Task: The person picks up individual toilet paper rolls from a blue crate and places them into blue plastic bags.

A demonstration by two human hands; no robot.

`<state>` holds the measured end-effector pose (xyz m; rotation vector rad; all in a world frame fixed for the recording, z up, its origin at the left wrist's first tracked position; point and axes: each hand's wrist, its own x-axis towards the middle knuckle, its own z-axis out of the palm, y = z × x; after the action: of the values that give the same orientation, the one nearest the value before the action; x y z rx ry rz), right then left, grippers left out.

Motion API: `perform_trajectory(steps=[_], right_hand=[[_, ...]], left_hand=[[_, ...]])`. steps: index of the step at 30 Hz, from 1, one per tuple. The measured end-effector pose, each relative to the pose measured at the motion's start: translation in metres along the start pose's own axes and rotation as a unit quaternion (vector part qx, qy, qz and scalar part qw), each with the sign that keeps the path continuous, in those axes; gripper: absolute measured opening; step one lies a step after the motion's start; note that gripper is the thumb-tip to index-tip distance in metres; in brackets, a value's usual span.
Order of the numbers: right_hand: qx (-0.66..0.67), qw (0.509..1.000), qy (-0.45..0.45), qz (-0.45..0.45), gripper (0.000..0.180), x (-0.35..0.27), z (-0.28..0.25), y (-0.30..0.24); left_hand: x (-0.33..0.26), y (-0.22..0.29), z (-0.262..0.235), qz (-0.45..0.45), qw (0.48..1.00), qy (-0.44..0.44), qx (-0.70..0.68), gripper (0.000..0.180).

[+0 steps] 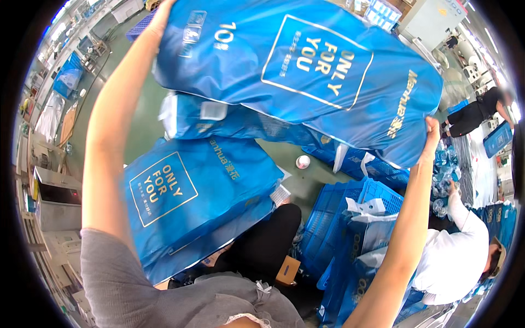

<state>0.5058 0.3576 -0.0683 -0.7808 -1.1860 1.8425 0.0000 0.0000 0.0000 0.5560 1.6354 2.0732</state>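
Note:
A large, full blue plastic bag point(235, 71) with gold printing is stretched between my raised arms at the top of the view. My left hand point(161, 17), partly cut off by the upper edge, grips its left end. At the bag's lower right corner, the fingers of my right hand point(432, 131) are closed on the plastic. Just below the raised bag lies another blue bag point(213, 123) with a white label patch. Nearer me on the left, similar blue bags point(202, 175) lie stacked, close to my dark-trousered leg.
Blue plastic crates point(322, 218) and upright blue bags point(355, 273) stand at my right. A co-worker in white point(454, 262) bends over clear plastic items there; a person in black point(476, 112) stands farther off. A small brown box point(287, 270) sits by my leg, a white round item point(302, 162) on the floor.

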Motion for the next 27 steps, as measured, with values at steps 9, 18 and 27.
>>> perform_trajectory(steps=[9, 18, 27], right_hand=[[-0.018, 0.99, 0.003, 0.141, 0.046, 0.046, 0.013, 0.131], [-0.15, 0.955, -0.113, 0.231, 0.076, 0.097, 0.07, 0.228], [-0.16, 0.928, -0.138, 0.306, 0.081, 0.108, 0.046, 0.391]], left_hand=[[0.044, -0.124, -0.037, -0.158, 0.987, 0.009, 0.039, 0.055], [-0.007, -0.284, -0.133, -0.316, 0.939, 0.136, 0.008, 0.073], [-0.037, -0.383, -0.194, -0.381, 0.905, 0.185, 0.033, 0.075]])
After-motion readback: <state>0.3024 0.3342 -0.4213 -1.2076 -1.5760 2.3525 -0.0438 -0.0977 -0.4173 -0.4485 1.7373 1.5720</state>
